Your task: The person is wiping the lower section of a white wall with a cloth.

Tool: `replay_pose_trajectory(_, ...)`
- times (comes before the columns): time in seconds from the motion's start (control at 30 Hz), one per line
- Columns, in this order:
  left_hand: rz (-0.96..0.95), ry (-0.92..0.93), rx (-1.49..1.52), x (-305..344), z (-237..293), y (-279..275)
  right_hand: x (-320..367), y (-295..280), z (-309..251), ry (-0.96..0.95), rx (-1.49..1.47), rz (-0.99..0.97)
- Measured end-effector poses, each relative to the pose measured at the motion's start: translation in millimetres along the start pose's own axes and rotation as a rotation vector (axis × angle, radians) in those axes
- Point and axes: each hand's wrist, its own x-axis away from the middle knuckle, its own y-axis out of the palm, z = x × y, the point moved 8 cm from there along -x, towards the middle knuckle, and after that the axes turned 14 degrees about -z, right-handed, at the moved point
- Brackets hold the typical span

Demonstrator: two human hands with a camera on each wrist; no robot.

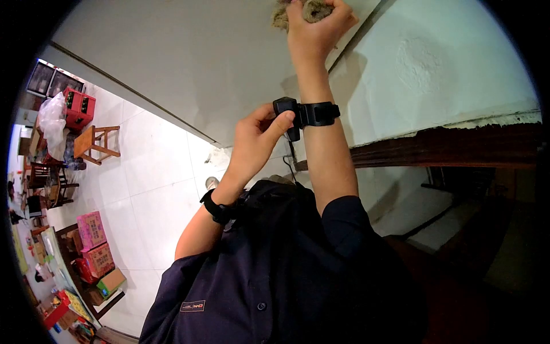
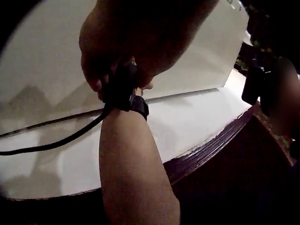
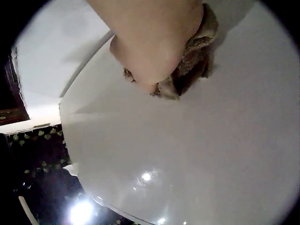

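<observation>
My right hand grips a crumpled brown-grey cloth against a smooth pale panel at the top of the head view. In the right wrist view, folds of the cloth stick out past the hand onto the glossy surface. A black camera sits on a strap round my right wrist. My left hand holds this camera, thumb on its near side and fingers curled behind it. From it runs a black cable. Another black strap circles my left wrist.
Right of the panel, beyond a dark seam, is a white surface with a rough patch and a dark wooden edge. On the tiled floor to the left stand a wooden stool, a red crate and pink boxes.
</observation>
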Motion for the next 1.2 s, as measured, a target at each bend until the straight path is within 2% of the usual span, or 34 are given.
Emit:
replay_pose_trajectory(0.07,-0.072,0.037,0.118,0,3,5,0,0,0,-0.034,-0.020,-0.007)
replay_pose_trajectory(0.17,-0.129,0.060,0.023,-2,2,7,-1,1,2,-0.027,0.008,-0.024)
replay_pose_trajectory(0.27,-0.140,0.048,0.089,-1,0,8,-1,1,0,-0.047,0.010,-0.003)
replay_pose_trajectory(0.4,-0.114,0.058,0.147,-4,2,5,-2,1,-1,-0.020,-0.023,-0.018)
replay_pose_trajectory(0.47,-0.036,-0.059,0.016,-4,0,-3,-3,2,-4,-0.082,0.026,-0.008)
replay_pose_trajectory(0.6,-0.044,-0.048,-0.035,-8,4,-1,-3,1,-2,-0.054,0.015,-0.006)
replay_pose_trajectory(0.67,-0.122,0.035,0.097,-11,2,5,-5,1,-2,-0.078,0.027,-0.028)
replay_pose_trajectory(0.77,-0.242,0.048,0.078,-11,10,7,-9,0,-2,-0.016,-0.004,-0.053)
replay_pose_trajectory(0.87,-0.330,-0.002,0.041,-11,13,5,-12,1,0,-0.032,-0.011,-0.049)
replay_pose_trajectory(1.1,-0.228,0.077,0.071,-17,13,1,-12,1,-3,-0.055,-0.001,-0.017)
replay_pose_trajectory(1.2,-0.235,-0.025,-0.112,-21,3,-6,-12,1,-2,-0.101,0.006,-0.015)
